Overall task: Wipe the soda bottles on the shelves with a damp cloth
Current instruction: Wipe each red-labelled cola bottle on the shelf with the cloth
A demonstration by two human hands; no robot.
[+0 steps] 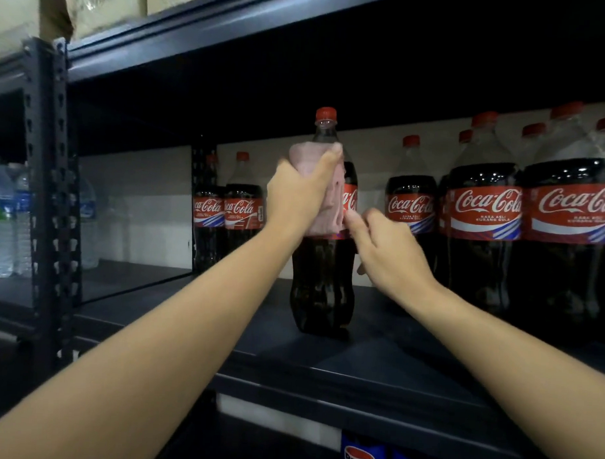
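Cloth, pink, was pressed round the upright cola bottle in the left hand's grasp; the right hand, fingers loose, touched its label.

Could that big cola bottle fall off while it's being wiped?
It might. The cola bottle stands alone near the front of the shelf, and the left hand presses the pink cloth high up on it, where a push tips it most easily. The right hand only touches its side, so it may not steady it.
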